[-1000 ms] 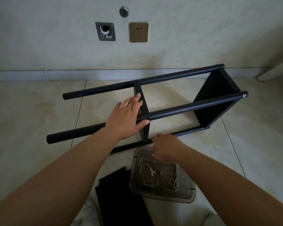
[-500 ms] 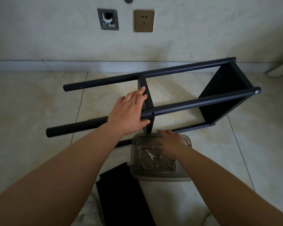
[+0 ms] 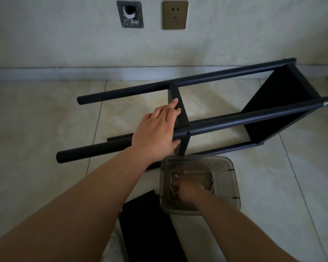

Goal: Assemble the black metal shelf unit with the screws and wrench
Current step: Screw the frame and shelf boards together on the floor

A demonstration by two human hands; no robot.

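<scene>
The black metal shelf unit (image 3: 254,118) lies on its side on the tiled floor, its long poles running left to right. My left hand (image 3: 155,131) rests on the near upper pole, fingers straight along the middle shelf panel (image 3: 182,112), thumb under the pole. My right hand (image 3: 187,190) is down inside a clear plastic container (image 3: 233,178) that holds screws (image 3: 185,172). Its fingertips point down among them, and whether they pinch anything is hidden. The wrench is out of sight under this hand.
A loose black shelf panel (image 3: 144,224) lies flat on the floor beside the container, near my left forearm. An end panel (image 3: 273,103) closes the frame on the right. Behind stands the wall with a socket (image 3: 175,14) and an open wall plate (image 3: 130,14).
My right hand has gone from the container's far rim down into it, covering the wrench. The view has tilted down and left. My left hand stays on the pole.
</scene>
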